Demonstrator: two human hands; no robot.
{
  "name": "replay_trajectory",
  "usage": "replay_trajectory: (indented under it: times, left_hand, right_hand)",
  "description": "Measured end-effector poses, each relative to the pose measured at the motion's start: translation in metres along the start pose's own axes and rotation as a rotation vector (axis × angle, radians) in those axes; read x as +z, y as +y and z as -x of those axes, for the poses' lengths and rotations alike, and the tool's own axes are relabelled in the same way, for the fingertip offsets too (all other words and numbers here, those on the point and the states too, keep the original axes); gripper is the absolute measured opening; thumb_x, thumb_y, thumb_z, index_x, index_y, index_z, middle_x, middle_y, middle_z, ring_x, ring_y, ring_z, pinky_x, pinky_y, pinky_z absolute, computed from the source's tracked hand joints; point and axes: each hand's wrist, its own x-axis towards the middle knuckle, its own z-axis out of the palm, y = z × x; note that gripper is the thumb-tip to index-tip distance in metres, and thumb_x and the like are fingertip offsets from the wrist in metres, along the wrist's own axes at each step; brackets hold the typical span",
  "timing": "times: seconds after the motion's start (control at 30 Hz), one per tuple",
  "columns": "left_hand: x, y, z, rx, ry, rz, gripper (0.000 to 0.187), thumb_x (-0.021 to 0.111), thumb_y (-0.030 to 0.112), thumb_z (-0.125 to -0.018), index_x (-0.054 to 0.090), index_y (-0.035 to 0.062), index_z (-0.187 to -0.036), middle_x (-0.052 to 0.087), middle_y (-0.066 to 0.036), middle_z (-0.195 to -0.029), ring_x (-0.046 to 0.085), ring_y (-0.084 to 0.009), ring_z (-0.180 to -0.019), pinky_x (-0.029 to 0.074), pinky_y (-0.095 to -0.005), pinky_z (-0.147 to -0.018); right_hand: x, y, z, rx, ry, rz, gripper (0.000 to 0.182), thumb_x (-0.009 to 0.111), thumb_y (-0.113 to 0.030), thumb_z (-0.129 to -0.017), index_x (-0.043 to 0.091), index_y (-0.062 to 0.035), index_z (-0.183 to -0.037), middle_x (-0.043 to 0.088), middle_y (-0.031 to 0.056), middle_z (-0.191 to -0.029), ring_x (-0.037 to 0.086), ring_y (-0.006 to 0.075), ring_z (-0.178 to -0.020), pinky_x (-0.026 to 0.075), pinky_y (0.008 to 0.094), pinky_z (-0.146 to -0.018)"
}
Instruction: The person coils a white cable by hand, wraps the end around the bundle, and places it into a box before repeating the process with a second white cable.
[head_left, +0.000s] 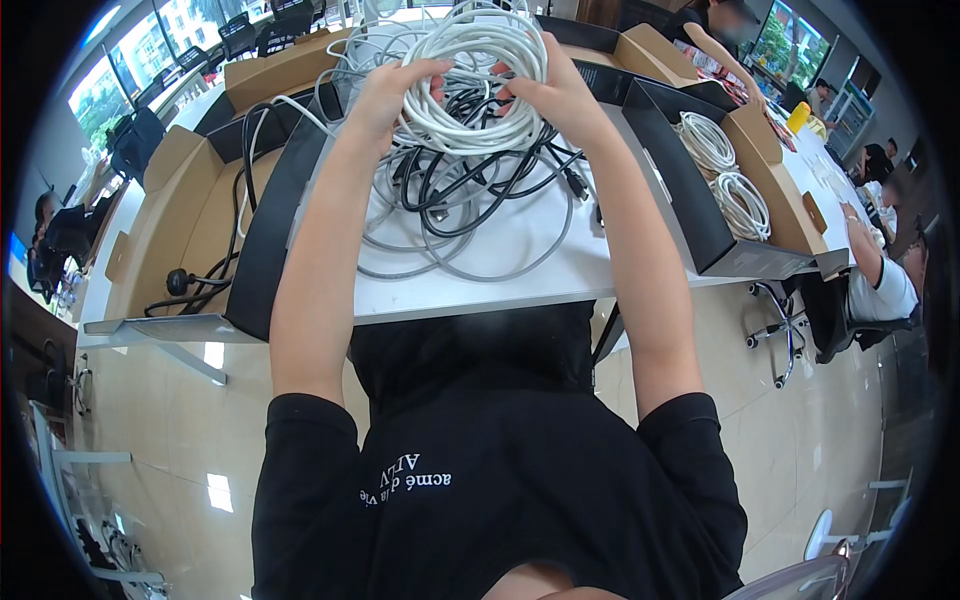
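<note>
Both of my hands grip a thick coil of white cable (470, 135), held up above the white table (480, 296). My left hand (388, 95) closes round the coil's left side, thumb over the strands. On its right side, my right hand (562, 92) is wrapped in the same way, with fingertips showing inside the loop. Under the coil lies a tangle of black cables (480, 190) with connectors at their ends. Loops of grey cable (500, 278) spread beneath them toward the near edge. More loose white strands show behind the coil.
At left stands an open cardboard box (190, 225) with black cables and a plug (178, 282). The right open box (690, 170) holds two white cable coils (740, 205). Further boxes (290, 70) stand behind. A person (715, 50) reaches over the table at far right.
</note>
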Motion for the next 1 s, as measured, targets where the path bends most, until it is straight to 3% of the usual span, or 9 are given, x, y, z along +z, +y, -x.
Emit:
replay_trajectory:
  times: [0.13,0.43,0.63,0.8,1.0]
  left_hand:
    - [0.003,0.007,0.005,0.032,0.041,-0.086,0.027,0.066,0.022,-0.071,0.059,-0.0001,-0.086,0.059,-0.006,-0.071,0.058,-0.0106,-0.061,0.047,-0.0218,-0.055]
    - [0.001,0.002,0.001,0.003,0.031,-0.179,0.027,0.066,0.022,-0.071,0.059,0.0005,-0.086,0.058,-0.004,-0.07,0.057,-0.0101,-0.057,0.045,-0.0217,-0.054]
    - [-0.004,0.002,0.003,0.058,-0.219,-0.182,0.023,0.063,0.018,-0.074,0.055,0.0024,-0.089,0.057,-0.003,-0.073,0.057,-0.0078,-0.065,0.045,-0.0197,-0.055]
    - [-0.007,0.002,0.005,-0.054,-0.284,-0.096,0.042,0.064,0.011,-0.069,0.049,-0.0005,-0.106,0.057,-0.007,-0.087,0.06,-0.0114,-0.074,0.049,-0.0233,-0.067]
    - [-0.005,0.005,0.01,-0.05,-0.383,-0.119,0.055,0.063,0.007,-0.068,0.042,0.0014,-0.118,0.055,-0.01,-0.1,0.061,-0.0182,-0.086,0.05,-0.0273,-0.075]
  right_hand:
    - [-0.007,0.004,0.001,0.001,-0.082,-0.162,0.054,0.049,0.001,-0.077,0.028,-0.0038,-0.126,0.053,0.0132,-0.106,0.058,0.0159,-0.083,0.054,0.0282,-0.067]
    - [-0.006,0.005,0.004,0.055,-0.067,-0.333,0.047,0.052,0.001,-0.071,0.041,-0.0008,-0.117,0.057,0.0128,-0.101,0.058,0.0151,-0.079,0.05,0.0283,-0.063]
    - [-0.013,0.007,0.003,0.062,-0.071,-0.485,0.051,0.052,0.001,-0.063,0.046,0.0023,-0.113,0.059,0.0148,-0.097,0.056,0.0142,-0.072,0.049,0.0263,-0.063]
    - [-0.013,0.008,0.004,0.107,-0.074,-0.512,0.053,0.05,0.002,-0.059,0.046,0.0038,-0.111,0.059,0.019,-0.098,0.055,0.0149,-0.069,0.049,0.0253,-0.064]
    - [-0.02,0.016,0.002,0.064,-0.146,-0.517,0.05,0.048,0.002,-0.056,0.05,0.0045,-0.106,0.061,0.017,-0.091,0.055,0.014,-0.068,0.049,0.0235,-0.063]
